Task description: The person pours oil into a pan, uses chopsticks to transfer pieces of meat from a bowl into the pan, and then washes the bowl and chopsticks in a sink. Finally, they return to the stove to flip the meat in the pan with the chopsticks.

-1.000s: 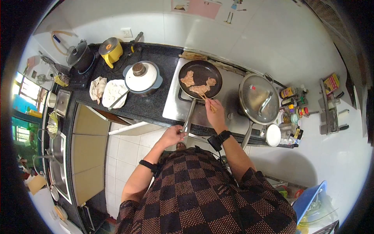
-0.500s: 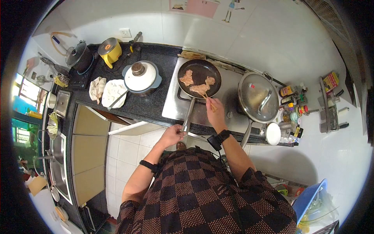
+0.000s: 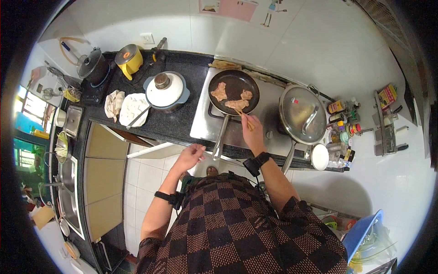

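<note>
A black frying pan sits on the stove's left burner with pieces of meat in it. Wooden chopsticks are gripped in my right hand, their tips at the front piece of meat. My left hand is off the pan's metal handle, a little to its left and in front of the counter edge. Its fingers are loosely bent and apart, and I see nothing in them.
A lidded steel pan stands on the right burner, its handle pointing toward me. Bottles and jars crowd the right end. Left of the stove are a blue pot with a white lid, a white cloth and a yellow electric pot.
My left hand has let go of the frying pan's handle and moved left. My right hand stays at the pan's front edge with the chopsticks, almost unmoved.
</note>
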The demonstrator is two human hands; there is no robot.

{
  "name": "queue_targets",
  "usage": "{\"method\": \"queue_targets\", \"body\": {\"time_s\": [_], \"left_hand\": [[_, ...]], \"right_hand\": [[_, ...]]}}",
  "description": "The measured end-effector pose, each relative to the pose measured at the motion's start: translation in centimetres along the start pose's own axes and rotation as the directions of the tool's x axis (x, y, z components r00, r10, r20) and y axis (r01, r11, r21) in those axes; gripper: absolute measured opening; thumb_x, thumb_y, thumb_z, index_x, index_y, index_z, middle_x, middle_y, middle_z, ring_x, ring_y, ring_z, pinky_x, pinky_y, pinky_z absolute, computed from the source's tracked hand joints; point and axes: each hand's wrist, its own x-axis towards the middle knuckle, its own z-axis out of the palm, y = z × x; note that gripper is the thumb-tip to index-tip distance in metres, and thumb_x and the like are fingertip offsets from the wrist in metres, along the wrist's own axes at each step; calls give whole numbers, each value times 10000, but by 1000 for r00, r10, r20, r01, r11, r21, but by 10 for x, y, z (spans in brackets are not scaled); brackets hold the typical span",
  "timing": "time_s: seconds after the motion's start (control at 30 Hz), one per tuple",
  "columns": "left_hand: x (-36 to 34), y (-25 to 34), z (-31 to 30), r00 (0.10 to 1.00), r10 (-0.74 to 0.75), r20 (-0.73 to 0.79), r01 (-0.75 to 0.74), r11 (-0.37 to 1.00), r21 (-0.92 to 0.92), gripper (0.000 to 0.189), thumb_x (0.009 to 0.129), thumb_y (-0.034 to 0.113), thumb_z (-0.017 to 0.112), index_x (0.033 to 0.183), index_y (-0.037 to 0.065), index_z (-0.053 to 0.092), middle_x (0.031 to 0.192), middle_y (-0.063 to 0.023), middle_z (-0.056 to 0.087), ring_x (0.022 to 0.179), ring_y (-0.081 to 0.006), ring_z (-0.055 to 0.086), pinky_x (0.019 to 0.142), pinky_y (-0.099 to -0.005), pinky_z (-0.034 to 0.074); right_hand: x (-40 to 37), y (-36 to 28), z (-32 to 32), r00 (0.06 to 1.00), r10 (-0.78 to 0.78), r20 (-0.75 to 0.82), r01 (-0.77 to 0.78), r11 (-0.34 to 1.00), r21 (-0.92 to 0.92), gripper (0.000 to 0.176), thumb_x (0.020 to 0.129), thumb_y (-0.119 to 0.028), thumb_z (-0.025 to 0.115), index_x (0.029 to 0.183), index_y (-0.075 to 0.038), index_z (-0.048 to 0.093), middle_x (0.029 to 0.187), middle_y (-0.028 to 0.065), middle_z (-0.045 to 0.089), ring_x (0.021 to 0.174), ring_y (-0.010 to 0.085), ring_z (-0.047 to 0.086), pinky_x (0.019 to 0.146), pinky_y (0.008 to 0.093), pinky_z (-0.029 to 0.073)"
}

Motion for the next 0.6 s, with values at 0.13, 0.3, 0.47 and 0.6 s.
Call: {"method": "queue_targets", "body": {"time_s": [0.13, 0.3, 0.47, 0.6], "left_hand": [[-20, -34, -29, 995, -39, -88, 29, 994, -103, 453, 1039, 376, 564, 1216, -39, 597, 926, -110, 704, 773, -156, 647, 687, -296, 521], [-65, -75, -54, 932, -265, -246, 220, 956, -195, 434, 1037, 403, 547, 1173, -4, 608, 887, -89, 726, 714, -134, 625, 626, -268, 467], [-108, -128, -62, 855, -366, -366, 281, 922, -266, 463, 1026, 404, 556, 1176, -30, 608, 889, -126, 733, 714, -160, 653, 634, -298, 498], [-135, -181, -57, 799, -446, -404, 349, 890, -293, 472, 1019, 403, 565, 1195, -34, 599, 885, -140, 741, 675, -168, 656, 603, -312, 500]], "right_hand": [[2, -3, 0, 1000, -7, -7, 7, 1000, -22, 247, 1002, -225, 593, 1028, -9, 710, 882, 162, 661, 871, 342, 639, 772, 426, 521], [-1, 0, 3, 1000, -8, -17, 7, 997, -77, 270, 1018, -260, 561, 1012, -36, 712, 913, 146, 674, 888, 345, 642, 784, 431, 524], [3, -1, 4, 998, 60, -6, -60, 997, -49, 263, 1019, -258, 559, 1028, -42, 708, 911, 147, 668, 888, 350, 642, 787, 438, 521], [8, -26, 2, 1000, 31, -5, -31, 999, 14, 243, 1011, -231, 576, 1068, -29, 697, 931, 157, 675, 892, 362, 644, 795, 429, 520]]}}
